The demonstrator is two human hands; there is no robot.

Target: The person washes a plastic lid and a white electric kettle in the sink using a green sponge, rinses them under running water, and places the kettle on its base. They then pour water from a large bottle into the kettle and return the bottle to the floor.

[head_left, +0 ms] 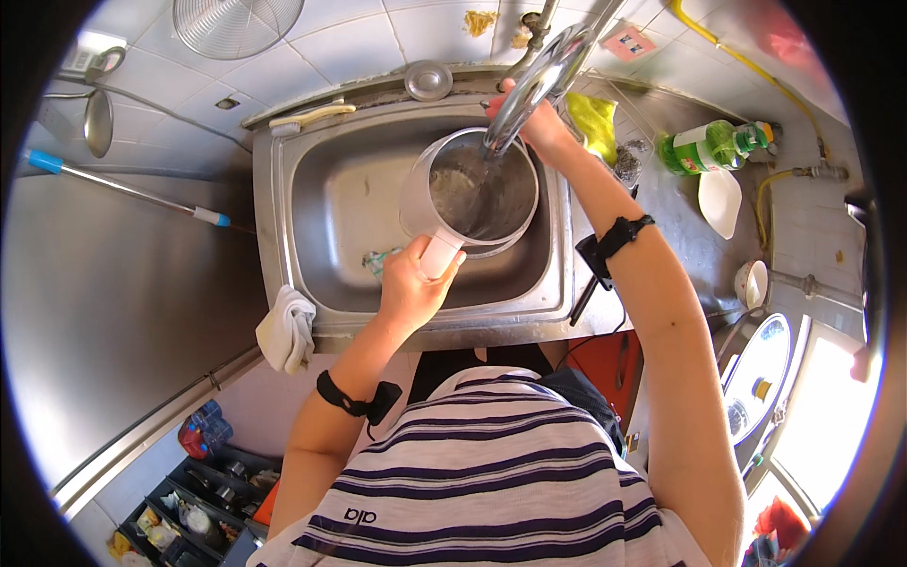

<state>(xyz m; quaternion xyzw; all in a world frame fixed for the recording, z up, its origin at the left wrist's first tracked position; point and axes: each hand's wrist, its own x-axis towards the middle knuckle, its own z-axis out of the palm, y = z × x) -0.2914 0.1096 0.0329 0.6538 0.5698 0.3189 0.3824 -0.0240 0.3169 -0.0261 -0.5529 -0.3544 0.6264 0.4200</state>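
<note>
My left hand [418, 283] is closed around the pale handle of a large pot or pitcher [482, 188], which it holds tilted over the stainless steel sink [340, 177]. Water runs from the curved chrome faucet [538, 78] into the vessel, and some liquid shows inside it. My right hand [538, 127] is behind the faucet at the sink's back edge; the spout partly covers it, and its grip cannot be made out. A small green and white item [379, 262] lies in the sink beside my left hand.
A cream-handled brush [312, 119] and a round metal lid [428, 81] lie along the back rim. A white cloth [286, 329] hangs at the front left corner. To the right are a yellow-green cloth [594, 124], steel wool [629, 161], a green bottle [708, 147] and a white dish [720, 202].
</note>
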